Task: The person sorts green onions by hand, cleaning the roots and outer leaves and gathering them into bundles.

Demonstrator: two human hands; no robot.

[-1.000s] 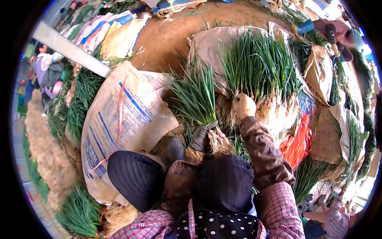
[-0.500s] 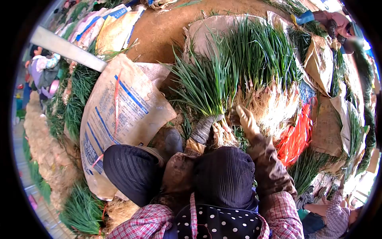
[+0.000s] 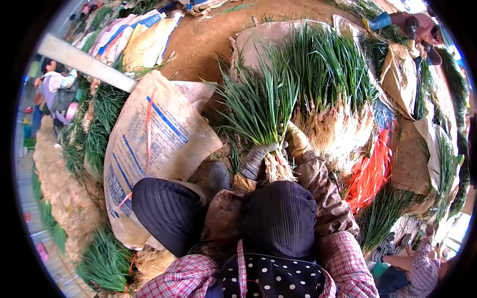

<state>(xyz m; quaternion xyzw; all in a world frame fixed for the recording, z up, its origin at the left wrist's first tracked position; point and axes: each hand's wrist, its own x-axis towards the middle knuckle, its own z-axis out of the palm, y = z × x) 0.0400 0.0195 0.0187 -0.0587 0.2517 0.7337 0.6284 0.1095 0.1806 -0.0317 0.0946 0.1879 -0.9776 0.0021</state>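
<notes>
My left hand [image 3: 254, 160], in a grey and yellow glove, is closed around the stems of a bunch of spring onions [image 3: 263, 107]. The bunch stands upright, leaves fanning up and pale bulbs with roots hanging below the hand. My right hand [image 3: 297, 140], in a tan glove, is against the right side of the same stems, its fingers curled onto them and partly hidden by leaves. Just right of it lies a large pile of spring onions [image 3: 330, 74], roots toward me.
Red plastic strips [image 3: 370, 171] lie at the right. A printed sack [image 3: 149, 144] spreads by my left knee [image 3: 166, 208]. A pale bar [image 3: 84, 62] juts in at upper left. Other people sit at far left [image 3: 57, 92], upper right [image 3: 422, 30] and lower right [image 3: 417, 265].
My right hand has moved left from beside the pile to the held bunch, its extended fingers now curled at the stems. My left hand keeps its hold in about the same place.
</notes>
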